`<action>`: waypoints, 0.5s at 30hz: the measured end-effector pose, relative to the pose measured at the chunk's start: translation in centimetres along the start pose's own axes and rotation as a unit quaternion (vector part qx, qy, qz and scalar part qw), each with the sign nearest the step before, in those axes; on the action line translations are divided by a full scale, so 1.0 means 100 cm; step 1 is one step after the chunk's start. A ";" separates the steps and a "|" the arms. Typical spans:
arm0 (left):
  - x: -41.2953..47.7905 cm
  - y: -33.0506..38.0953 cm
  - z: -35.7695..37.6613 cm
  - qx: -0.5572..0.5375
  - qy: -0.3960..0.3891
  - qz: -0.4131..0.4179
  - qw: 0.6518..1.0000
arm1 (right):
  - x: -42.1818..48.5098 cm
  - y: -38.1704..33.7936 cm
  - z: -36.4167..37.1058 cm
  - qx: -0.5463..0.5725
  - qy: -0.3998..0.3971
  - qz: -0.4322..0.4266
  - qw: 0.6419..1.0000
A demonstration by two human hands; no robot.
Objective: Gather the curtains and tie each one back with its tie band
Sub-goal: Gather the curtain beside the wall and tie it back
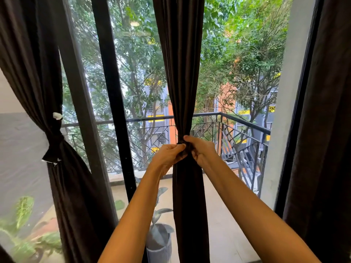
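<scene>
head view: middle curtain (pixel 182 73) gathered before window, dark tie band (pixel 185 147) at its waist. left hand (pixel 169 154) and right hand (pixel 201 149) both pinch tie band. fabric looks soft, limp, fairly heavy; best held by band ends near knot. three curtains: left curtain (pixel 38 73) tied, right curtain (pixel 322 130) loose.

No readable text, label, brand, number or sign anywhere in view.
</scene>
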State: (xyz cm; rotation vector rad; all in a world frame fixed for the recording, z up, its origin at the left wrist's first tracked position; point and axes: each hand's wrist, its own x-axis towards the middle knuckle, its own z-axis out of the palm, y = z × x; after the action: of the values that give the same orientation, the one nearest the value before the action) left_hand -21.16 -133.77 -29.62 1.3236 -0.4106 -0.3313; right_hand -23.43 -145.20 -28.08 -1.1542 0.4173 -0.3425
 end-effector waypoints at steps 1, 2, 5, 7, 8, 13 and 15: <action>0.000 0.000 0.001 -0.008 0.003 0.005 1.000 | -0.001 0.000 0.001 0.012 -0.004 0.013 1.000; -0.001 -0.001 0.003 -0.014 0.006 0.011 1.000 | -0.004 -0.001 0.002 0.035 -0.014 0.026 0.999; 0.000 -0.004 0.006 -0.024 0.021 0.023 0.999 | -0.011 -0.004 -0.001 0.097 -0.082 0.068 0.990; 0.000 -0.005 0.008 -0.027 0.026 0.028 0.999 | -0.013 -0.008 -0.003 0.118 -0.084 0.110 0.983; 0.000 -0.005 0.008 -0.024 0.028 0.032 0.999 | -0.013 -0.010 -0.004 0.139 -0.082 0.129 0.978; 0.002 -0.009 0.008 0.002 0.048 0.048 0.998 | -0.006 -0.011 -0.011 0.209 -0.117 0.176 0.955; 0.001 -0.012 0.009 -0.006 0.053 0.046 0.998 | -0.005 -0.008 -0.015 0.180 -0.176 0.174 0.952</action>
State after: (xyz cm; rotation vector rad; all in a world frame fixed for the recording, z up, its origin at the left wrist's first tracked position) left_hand -21.45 -134.84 -30.66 1.2989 -0.3791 -0.1863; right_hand -24.66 -146.51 -27.77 -0.7428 0.2235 0.0982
